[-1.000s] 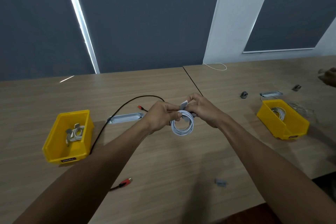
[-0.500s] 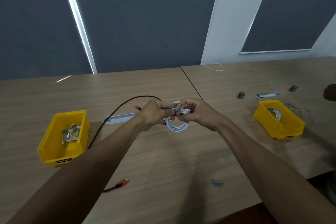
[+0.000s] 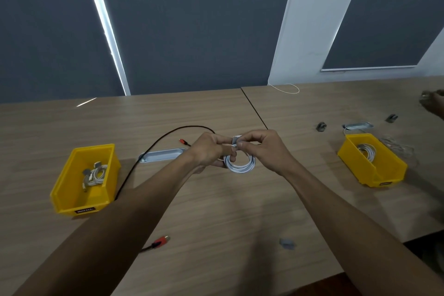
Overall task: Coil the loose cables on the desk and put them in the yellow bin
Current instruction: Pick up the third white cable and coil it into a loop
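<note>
A white cable coil (image 3: 240,165) hangs above the middle of the desk, held at its top by both hands. My left hand (image 3: 209,151) grips the coil's left side. My right hand (image 3: 262,150) pinches a small grey strap (image 3: 236,139) at the top of the coil. A yellow bin (image 3: 72,190) stands on the left with coiled white cables inside. A loose black cable (image 3: 153,146) with red plugs runs across the desk from behind my left hand, under my left forearm, to a red plug (image 3: 159,241) near the front edge.
A second yellow bin (image 3: 384,170) with a white coil stands at the right, with clear cables beside it. A silver grommet cover (image 3: 163,155) lies behind my left hand. Small grey ties (image 3: 287,243) lie on the desk. Another person's hand (image 3: 434,103) shows at the far right edge.
Both hands have stayed together at the top of the coil, working the grey strap there. The coil hangs a little lower and further right in view.
</note>
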The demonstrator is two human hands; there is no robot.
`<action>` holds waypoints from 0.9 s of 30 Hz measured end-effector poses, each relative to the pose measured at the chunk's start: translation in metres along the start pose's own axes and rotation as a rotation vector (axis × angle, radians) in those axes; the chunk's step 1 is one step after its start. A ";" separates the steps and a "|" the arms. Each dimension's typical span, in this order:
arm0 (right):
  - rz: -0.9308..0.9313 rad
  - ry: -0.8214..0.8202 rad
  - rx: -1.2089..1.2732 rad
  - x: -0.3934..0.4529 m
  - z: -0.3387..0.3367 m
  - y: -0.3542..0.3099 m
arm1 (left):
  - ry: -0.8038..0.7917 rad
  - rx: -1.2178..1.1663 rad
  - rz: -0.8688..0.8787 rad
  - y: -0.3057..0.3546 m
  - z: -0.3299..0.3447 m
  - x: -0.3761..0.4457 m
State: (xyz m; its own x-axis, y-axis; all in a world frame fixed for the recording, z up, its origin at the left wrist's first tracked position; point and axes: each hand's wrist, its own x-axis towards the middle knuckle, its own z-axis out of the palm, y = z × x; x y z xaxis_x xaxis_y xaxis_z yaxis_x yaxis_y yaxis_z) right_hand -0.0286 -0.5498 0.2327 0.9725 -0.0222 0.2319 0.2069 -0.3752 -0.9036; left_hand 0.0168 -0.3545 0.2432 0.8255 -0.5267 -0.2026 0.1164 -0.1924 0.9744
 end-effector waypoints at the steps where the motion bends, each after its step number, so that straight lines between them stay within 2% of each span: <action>1: 0.003 0.016 0.022 0.000 0.001 0.001 | -0.002 -0.001 -0.010 0.000 0.000 0.001; 6: 0.059 0.007 0.067 0.003 0.002 0.002 | 0.025 0.012 -0.038 -0.005 0.004 0.007; 14: 0.123 0.077 0.095 0.007 0.001 0.001 | 0.025 0.066 0.014 -0.007 0.005 0.008; 17: 0.186 0.039 0.119 0.009 -0.003 -0.003 | 0.021 0.089 0.046 -0.007 0.006 0.006; 23: 0.136 -0.123 -0.140 0.012 -0.013 -0.003 | 0.031 0.084 0.051 -0.009 0.007 0.004; 27: 0.033 -0.053 -0.243 0.012 -0.008 -0.004 | 0.051 0.068 0.041 -0.006 0.008 0.006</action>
State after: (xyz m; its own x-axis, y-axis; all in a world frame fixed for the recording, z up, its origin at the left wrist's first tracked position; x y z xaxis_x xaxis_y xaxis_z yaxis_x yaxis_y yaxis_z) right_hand -0.0186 -0.5561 0.2419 0.9838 0.0080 0.1789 0.1494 -0.5873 -0.7955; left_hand 0.0160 -0.3633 0.2352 0.8559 -0.4930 -0.1562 0.0460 -0.2282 0.9725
